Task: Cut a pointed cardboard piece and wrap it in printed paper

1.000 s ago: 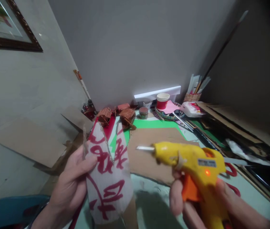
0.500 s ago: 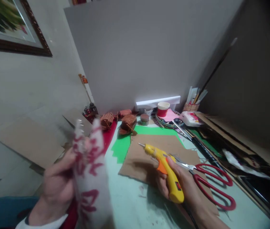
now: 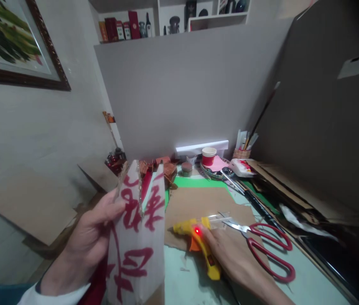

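My left hand (image 3: 86,237) is closed on the edge of a white cardboard piece (image 3: 152,271) painted with dark red brush characters. A V-shaped slit splits the upper part of the cardboard. In my right hand (image 3: 220,248) is a yellow hot glue gun (image 3: 209,264) with an orange trigger and a red light glowing on its side. A clear glue stick (image 3: 219,219) sticks out of its back end. The nozzle points left, toward the white cardboard, a little apart from it. Below the gun lies a brown cardboard sheet (image 3: 205,199).
Red-handled scissors (image 3: 271,254) lie right of my right hand. At the back stand a red and white paper cup (image 3: 209,156), a small jar (image 3: 186,169) and brown boat-like models (image 3: 169,171). Stacked cardboard (image 3: 281,186) lines the right side; a grey panel (image 3: 179,93) stands behind.
The white cardboard has come right and turned its painted face toward me. The glue gun has moved left and tilted, its red light now showing. My view has shifted, showing shelves above.
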Available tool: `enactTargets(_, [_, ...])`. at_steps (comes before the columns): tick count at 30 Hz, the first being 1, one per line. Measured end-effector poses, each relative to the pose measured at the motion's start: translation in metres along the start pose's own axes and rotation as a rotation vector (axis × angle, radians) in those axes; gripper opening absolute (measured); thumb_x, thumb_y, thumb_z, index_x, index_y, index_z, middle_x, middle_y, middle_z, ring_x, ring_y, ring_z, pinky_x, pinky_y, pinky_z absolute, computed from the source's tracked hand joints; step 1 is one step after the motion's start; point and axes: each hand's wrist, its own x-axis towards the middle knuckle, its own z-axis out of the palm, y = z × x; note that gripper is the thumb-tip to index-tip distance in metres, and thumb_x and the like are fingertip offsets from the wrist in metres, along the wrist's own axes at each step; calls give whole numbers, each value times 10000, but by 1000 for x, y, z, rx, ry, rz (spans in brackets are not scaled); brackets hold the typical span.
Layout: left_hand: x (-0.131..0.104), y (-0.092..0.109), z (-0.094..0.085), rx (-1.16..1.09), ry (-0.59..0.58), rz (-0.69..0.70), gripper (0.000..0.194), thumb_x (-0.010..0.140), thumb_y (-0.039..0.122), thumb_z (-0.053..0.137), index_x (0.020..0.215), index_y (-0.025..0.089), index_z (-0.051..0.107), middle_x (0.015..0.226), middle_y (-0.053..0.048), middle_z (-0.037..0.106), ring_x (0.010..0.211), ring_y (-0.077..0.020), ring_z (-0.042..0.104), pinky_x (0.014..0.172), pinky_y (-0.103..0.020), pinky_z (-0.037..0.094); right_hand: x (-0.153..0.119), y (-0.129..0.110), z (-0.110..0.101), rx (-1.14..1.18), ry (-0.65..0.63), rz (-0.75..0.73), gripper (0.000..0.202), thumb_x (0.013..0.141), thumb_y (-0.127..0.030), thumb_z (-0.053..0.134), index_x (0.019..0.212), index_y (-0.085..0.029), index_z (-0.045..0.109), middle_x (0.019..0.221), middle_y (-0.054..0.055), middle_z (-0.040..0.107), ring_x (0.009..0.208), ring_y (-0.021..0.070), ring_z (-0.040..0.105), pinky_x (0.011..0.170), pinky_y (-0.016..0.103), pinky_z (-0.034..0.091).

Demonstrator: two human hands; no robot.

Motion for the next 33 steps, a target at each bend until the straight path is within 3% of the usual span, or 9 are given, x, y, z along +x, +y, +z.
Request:
enactTargets(3, [0,-2,7,-2,-52,-29,420,575,67,878,947,236,779,885,11,836,717,-176,788,691,-236,638,-6,-5,-7,-101,57,-109,525,905,-542,535,495,-224,453,515,11,458,544,176,459,574,293,349])
enactTargets(8, [-4,-7,26,28,-152,-96,359,716,34,766,1011,239,750,921,-3,835,741,-199,791,689,-285,651,-30,-44,-16,-88,69,-242,513,1001,-563,355,652,-219,507,612,10,535,569,150,496,540,256,334])
enactTargets(11, [-5,-12,35,92,-201,-107,432,774,59,718,1146,278,693,1025,-14,819,817,-227,787,728,-343,655,-41,-75,-17,229,13,-468,493,1036,-548,274,780,-214,529,654,-8,588,577,119,517,557,237,393])
enactTargets(14, [-5,-15,44,142,-206,-59,532,775,103,724,1244,338,639,1192,6,766,924,-232,769,823,-317,629,-42,-94,-12,381,113,-643,405,1043,-460,352,768,-206,506,627,-36,516,532,91,454,530,248,349])
enactTargets(18, [-3,-17,59,180,-215,34,614,789,147,705,1352,350,567,1401,4,637,1139,-256,686,925,-284,577,-36,-102,-6,441,233,-558,362,1017,-499,408,790,-220,450,621,-57,398,527,94,383,503,271,258])
enactTargets(23, [-1,-24,66,231,-174,72,695,773,187,735,1387,431,520,1548,117,464,1408,-246,436,1010,-246,500,-29,-103,0,557,150,-445,358,1026,-527,385,833,-229,432,639,-61,404,562,104,400,540,271,285])
enactTargets(27, [0,-30,61,305,-121,127,675,770,241,776,1355,478,539,1473,129,553,1371,-226,488,1004,-225,496,-26,-99,4,587,143,-578,362,1035,-407,412,727,-220,378,605,-55,390,545,108,376,533,277,291])
enactTargets(30, [1,-32,55,405,-105,111,402,745,299,811,1122,401,716,1195,66,750,1155,-251,671,893,-238,581,-27,-97,5,560,160,-600,348,1028,-380,424,721,-217,398,602,-53,384,533,108,381,529,274,313])
enactTargets(33, [1,-30,46,429,-121,81,211,755,302,807,957,337,758,935,42,800,871,-232,753,718,-239,623,-29,-97,4,528,148,-583,356,1016,-382,430,705,-214,386,603,-43,396,541,110,420,518,263,333])
